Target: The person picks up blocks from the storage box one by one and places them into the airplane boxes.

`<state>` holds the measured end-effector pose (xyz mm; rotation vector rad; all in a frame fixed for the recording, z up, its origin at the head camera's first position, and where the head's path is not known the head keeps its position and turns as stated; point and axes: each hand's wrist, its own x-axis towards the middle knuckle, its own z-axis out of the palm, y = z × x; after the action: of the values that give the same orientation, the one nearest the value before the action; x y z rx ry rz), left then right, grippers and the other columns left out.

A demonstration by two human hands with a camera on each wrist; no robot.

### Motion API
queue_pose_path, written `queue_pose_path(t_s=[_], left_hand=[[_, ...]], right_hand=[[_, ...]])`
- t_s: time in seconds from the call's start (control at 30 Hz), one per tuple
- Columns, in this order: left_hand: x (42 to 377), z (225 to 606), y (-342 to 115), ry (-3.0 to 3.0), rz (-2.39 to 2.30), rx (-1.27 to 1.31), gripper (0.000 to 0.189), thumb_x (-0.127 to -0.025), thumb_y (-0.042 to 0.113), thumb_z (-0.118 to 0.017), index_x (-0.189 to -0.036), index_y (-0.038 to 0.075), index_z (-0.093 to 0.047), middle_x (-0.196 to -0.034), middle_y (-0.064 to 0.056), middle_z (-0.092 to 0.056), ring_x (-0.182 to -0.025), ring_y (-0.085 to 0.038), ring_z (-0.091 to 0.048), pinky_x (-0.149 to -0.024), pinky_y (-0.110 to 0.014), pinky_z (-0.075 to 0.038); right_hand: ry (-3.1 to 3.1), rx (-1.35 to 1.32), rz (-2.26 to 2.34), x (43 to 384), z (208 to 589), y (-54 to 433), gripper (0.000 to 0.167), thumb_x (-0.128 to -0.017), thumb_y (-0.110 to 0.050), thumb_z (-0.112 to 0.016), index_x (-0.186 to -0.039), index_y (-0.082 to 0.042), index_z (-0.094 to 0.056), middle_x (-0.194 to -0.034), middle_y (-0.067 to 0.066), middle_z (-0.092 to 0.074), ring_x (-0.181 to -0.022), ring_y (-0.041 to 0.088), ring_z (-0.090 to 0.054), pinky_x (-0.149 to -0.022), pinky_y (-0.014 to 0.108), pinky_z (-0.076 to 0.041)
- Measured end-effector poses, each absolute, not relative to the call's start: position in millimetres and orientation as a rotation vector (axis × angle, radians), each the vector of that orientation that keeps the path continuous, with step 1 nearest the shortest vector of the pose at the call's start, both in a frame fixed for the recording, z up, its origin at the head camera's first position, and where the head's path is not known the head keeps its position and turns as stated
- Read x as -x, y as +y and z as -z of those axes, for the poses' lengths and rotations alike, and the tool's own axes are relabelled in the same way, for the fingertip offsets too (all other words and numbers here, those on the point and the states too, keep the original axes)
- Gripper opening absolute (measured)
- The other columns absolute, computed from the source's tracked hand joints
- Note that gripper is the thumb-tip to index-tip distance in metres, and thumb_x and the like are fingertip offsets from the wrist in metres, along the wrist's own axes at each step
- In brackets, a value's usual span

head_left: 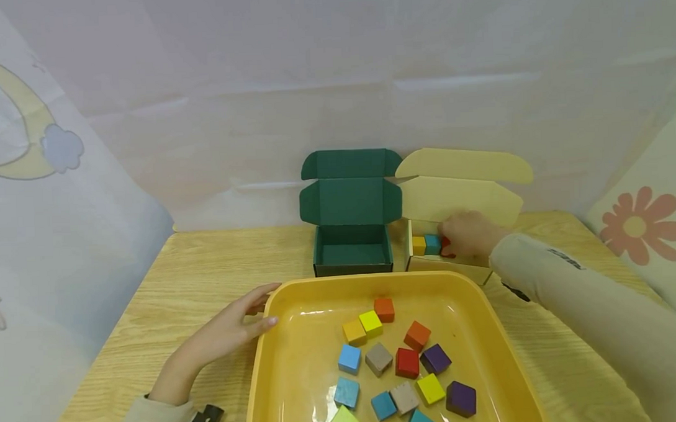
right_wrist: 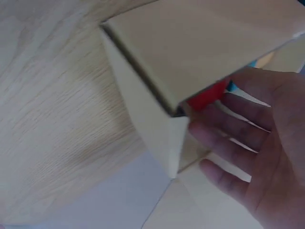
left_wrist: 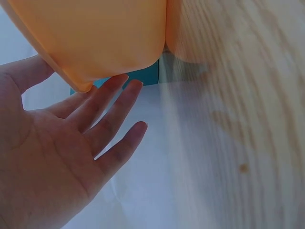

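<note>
My right hand (head_left: 469,236) reaches into the pale yellow box (head_left: 448,263), with thumb and fingers around a red block (head_left: 447,247). Beside that block, an orange-yellow block (head_left: 419,245) and a teal block (head_left: 432,245) stand in a row in the box. In the right wrist view the box's front wall partly hides the red block (right_wrist: 208,95). At the upper left corner of the yellow tray (head_left: 271,337), my left hand (head_left: 222,336) has its thumb at the rim. Its other fingers (left_wrist: 112,112) spread loosely outside the tray wall.
Several coloured cubes lie scattered in the tray, among them a red cube (head_left: 407,362) and a purple cube (head_left: 461,399). A green box (head_left: 353,266) with its lid up stands left of the yellow one. A small black object (head_left: 202,420) lies near my left sleeve.
</note>
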<state>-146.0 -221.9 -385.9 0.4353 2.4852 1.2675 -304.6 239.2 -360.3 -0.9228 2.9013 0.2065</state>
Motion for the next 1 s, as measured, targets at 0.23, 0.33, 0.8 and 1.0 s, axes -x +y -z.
queue_pose_path(t_s=[0.23,0.33,0.8,1.0], left_hand=[[146,387,-222,2.499,-1.246,-0.439,0.063,-0.1,0.031,-0.061,-0.154,0.016,-0.034,-0.15,-0.013,-0.043,-0.133,-0.042,-0.042,-0.104,-0.064,-0.034],[147,388,-223,2.508,-1.241,-0.445,0.062,-0.1,0.03,-0.061,-0.154,0.016,-0.034,-0.15,-0.013,-0.043,-0.133,-0.042,-0.042,-0.104,-0.065,-0.034],[148,391,-222,2.488,-1.284,-0.466,0.06,-0.1,0.028,-0.062,-0.153,0.016,-0.036,-0.143,-0.01,-0.051,-0.129,-0.037,-0.047,-0.102,-0.059,-0.04],[149,390,-223,2.48,-1.287,-0.463,0.061,-0.1,0.03,-0.062,-0.153,0.015,-0.035,-0.145,-0.011,-0.048,-0.13,-0.038,-0.046,-0.103,-0.06,-0.039]], right_hand=[[2.888,0.792,-0.176,295,344,236,0.019,-0.096,-0.023,-0.066,-0.082,-0.011,-0.064,-0.07,-0.003,-0.057,-0.062,0.016,-0.051,-0.064,0.041,-0.051],[2.888,0.775,-0.188,290,336,234,0.019,-0.097,-0.024,-0.065,-0.093,-0.006,-0.067,-0.08,0.002,-0.065,-0.068,0.019,-0.06,-0.067,0.045,-0.054],[3.029,0.983,-0.293,255,307,218,0.026,-0.09,-0.021,-0.073,-0.108,-0.002,-0.07,-0.093,0.01,-0.072,-0.078,0.026,-0.069,-0.07,0.046,-0.057],[3.069,1.182,-0.303,239,305,199,0.022,-0.087,-0.019,-0.078,-0.102,-0.004,-0.072,-0.088,0.007,-0.072,-0.075,0.025,-0.069,-0.069,0.042,-0.057]])
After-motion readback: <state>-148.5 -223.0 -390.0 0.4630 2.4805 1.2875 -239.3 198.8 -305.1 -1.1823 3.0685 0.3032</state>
